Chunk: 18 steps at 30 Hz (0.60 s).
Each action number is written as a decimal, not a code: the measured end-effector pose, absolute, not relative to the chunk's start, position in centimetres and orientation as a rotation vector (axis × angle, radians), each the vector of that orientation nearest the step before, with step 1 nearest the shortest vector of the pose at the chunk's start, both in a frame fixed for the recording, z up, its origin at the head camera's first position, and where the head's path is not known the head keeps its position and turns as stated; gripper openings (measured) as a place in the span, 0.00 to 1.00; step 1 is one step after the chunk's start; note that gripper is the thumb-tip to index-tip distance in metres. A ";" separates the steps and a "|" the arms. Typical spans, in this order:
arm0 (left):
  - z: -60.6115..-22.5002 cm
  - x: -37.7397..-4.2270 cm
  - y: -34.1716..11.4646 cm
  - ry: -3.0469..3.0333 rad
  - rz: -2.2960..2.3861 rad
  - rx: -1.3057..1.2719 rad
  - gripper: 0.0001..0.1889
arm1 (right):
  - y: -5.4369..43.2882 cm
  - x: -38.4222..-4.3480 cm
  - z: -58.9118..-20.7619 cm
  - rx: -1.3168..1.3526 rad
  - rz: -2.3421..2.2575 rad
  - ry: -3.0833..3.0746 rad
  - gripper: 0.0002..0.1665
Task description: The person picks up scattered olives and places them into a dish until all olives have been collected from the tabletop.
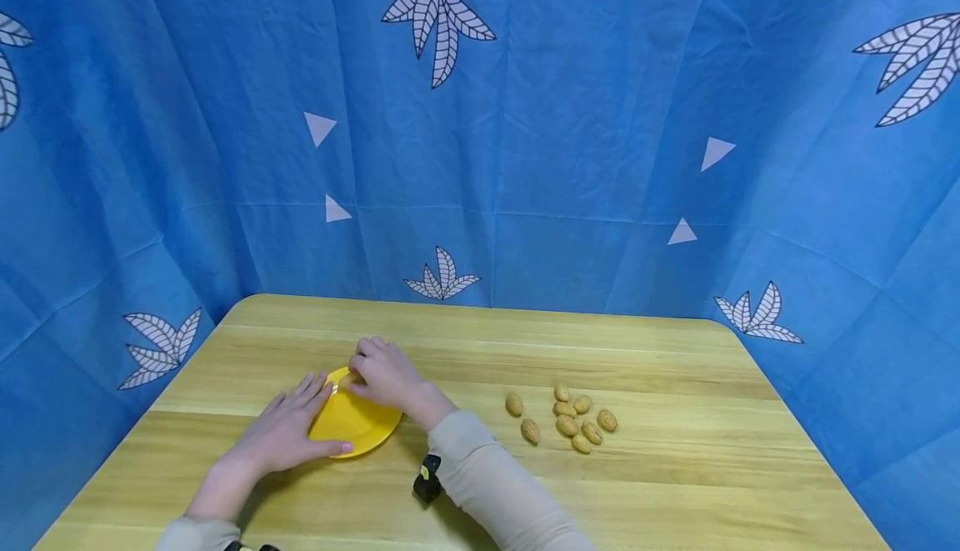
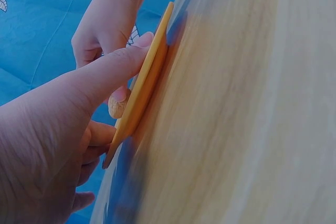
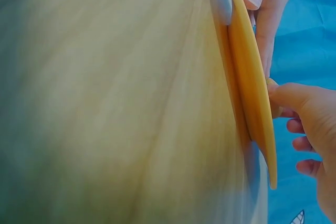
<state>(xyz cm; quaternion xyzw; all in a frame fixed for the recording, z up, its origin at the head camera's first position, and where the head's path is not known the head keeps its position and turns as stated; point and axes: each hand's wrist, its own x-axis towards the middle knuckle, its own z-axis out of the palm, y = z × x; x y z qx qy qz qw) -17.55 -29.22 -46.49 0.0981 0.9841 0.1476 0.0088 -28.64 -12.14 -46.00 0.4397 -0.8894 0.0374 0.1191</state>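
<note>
A yellow plate (image 1: 352,422) lies on the wooden table, left of its middle. My left hand (image 1: 281,434) rests on the plate's left side, fingers spread and fairly straight. Its thumb lies across the near rim in the left wrist view. Over the far part of the plate, my right hand (image 1: 386,376) pinches a tan oval nut (image 2: 117,106) with a rough surface. This nut is at the plate's upper face, between thumb and fingers; whether it touches the plate I cannot tell. In the right wrist view the fingers partly cover it.
To the right of the plate, several more tan oval nuts (image 1: 567,425) lie loosely grouped on the table (image 1: 712,468). Two of them, including one nut (image 1: 513,404), sit a little apart toward the plate. A blue patterned curtain (image 1: 570,117) hangs behind and beside the table.
</note>
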 end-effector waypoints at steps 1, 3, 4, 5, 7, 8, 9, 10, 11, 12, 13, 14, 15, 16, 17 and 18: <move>-46.5 -17.6 -29.2 3.072 0.463 0.301 0.56 | -12.1 -28.6 -46.0 1.284 0.108 -2.602 0.17; -46.6 -17.6 -29.2 3.074 0.459 0.302 0.56 | -12.1 -28.6 -46.0 1.284 0.107 -2.607 0.17; -46.6 -17.6 -29.2 3.074 0.455 0.303 0.56 | -12.1 -28.6 -46.0 1.283 0.107 -2.609 0.18; -46.7 -17.6 -29.2 3.075 0.454 0.302 0.56 | -12.1 -28.6 -46.0 1.282 0.108 -2.611 0.18; -46.7 -17.6 -29.2 3.074 0.453 0.301 0.57 | -12.1 -28.6 -46.0 1.279 0.116 -2.617 0.18; -46.7 -17.6 -29.2 3.071 0.452 0.301 0.57 | -12.0 -28.6 -46.0 1.279 0.119 -2.621 0.19; -46.7 -17.6 -29.2 3.068 0.453 0.301 0.57 | -12.0 -28.6 -46.0 1.276 0.122 -2.623 0.19; -46.7 -17.6 -29.2 3.067 0.453 0.302 0.57 | -12.0 -28.5 -46.0 1.274 0.126 -2.625 0.19; -46.7 -17.6 -29.2 3.064 0.455 0.303 0.57 | -11.9 -28.5 -45.9 1.272 0.129 -2.627 0.19; -46.8 -17.7 -29.2 3.062 0.454 0.305 0.57 | -11.9 -28.5 -45.9 1.272 0.134 -2.630 0.20; -46.8 -17.7 -29.3 3.061 0.454 0.305 0.57 | -11.9 -28.5 -45.8 1.271 0.137 -2.632 0.20; -46.8 -17.7 -29.3 3.061 0.452 0.305 0.57 | -11.8 -28.5 -45.7 1.271 0.140 -2.633 0.20; -46.9 -17.8 -29.4 3.062 0.449 0.306 0.57 | -11.8 -28.5 -45.7 1.270 0.144 -2.635 0.20; -46.9 -17.8 -29.4 3.065 0.445 0.307 0.57 | -11.8 -28.5 -45.6 1.271 0.146 -2.637 0.20; -46.9 -17.8 -29.4 3.066 0.444 0.308 0.57 | -11.8 -28.5 -45.6 1.272 0.146 -2.637 0.21; -46.9 -17.8 -29.4 3.071 0.440 0.309 0.56 | -11.7 -28.5 -45.5 1.273 0.148 -2.638 0.21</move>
